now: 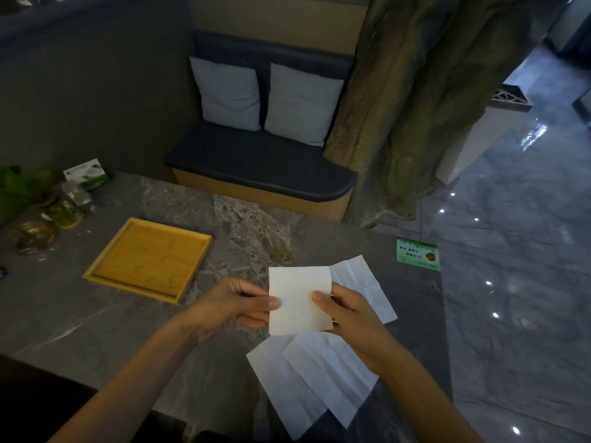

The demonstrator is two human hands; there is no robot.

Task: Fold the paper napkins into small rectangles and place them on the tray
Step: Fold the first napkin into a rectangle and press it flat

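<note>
A folded white napkin [297,298] is held up above the grey stone table [134,330]. My left hand [230,306] pinches its left edge with thumb on top. My right hand [348,314] pinches its right edge. Under the hands lie unfolded white napkins: one [364,286] to the right and two overlapping ones [313,375] nearer to me. The square wooden tray [96,274] sits to the left of the hands with nothing in it.
Glass jars [60,212] and a small green-and-white box [88,174] stand at the table's far left. A green card [417,254] lies near the right edge. Beyond the table is a bench with two grey cushions [265,97] and a tree trunk [415,107].
</note>
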